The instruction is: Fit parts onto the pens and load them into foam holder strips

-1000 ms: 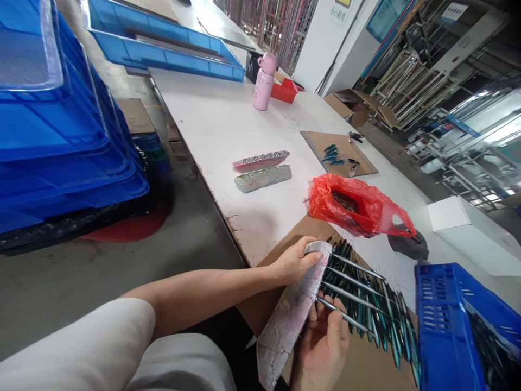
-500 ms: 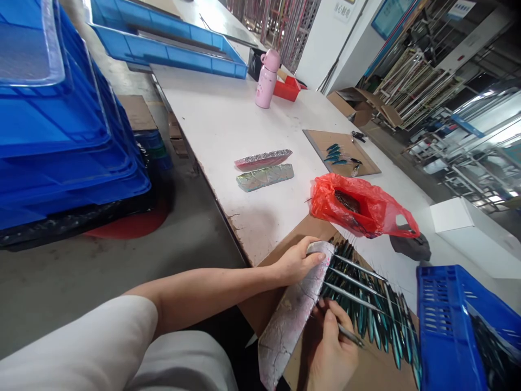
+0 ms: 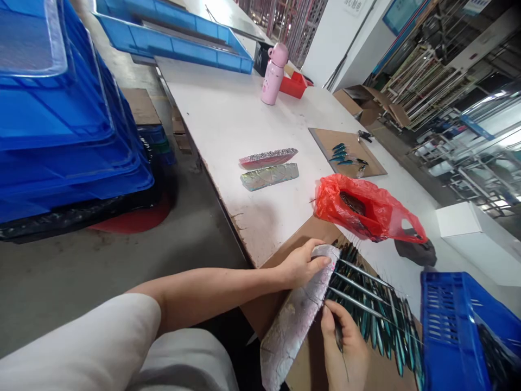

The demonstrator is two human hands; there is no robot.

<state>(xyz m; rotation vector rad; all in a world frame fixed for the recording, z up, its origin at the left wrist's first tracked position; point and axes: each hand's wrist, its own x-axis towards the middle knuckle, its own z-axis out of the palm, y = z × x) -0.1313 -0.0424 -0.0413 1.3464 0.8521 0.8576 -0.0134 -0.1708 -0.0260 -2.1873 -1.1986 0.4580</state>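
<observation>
My left hand (image 3: 303, 265) grips the upper end of a long foam-like block (image 3: 295, 323) with a cracked silvery, pinkish covering, thumb on top. Three slender silver pieces (image 3: 360, 278) stick out from its right edge on thin ends. Close to that same edge, my right hand (image 3: 348, 345) is closed in a pinch on a dark slender piece (image 3: 338, 334) with a thin wire end; part of it is hidden by the fingers. Many slender teal pieces with fine wires (image 3: 376, 323) lie in a row on brown cardboard (image 3: 287, 239) to the right.
A red plastic bag (image 3: 378, 209) lies beyond the cardboard, with a blue crate (image 3: 443, 320) at right. Two more blocks (image 3: 271, 176), a pink bottle (image 3: 274, 76) and a board with small blue pieces (image 3: 325, 144) are on the white table. Stacked blue bins (image 3: 73, 119) stand at left.
The slender piece in my right hand has swung from pointing right to pointing down, and the fingers have moved slightly up toward the block's edge. My left hand keeps its hold on the block.
</observation>
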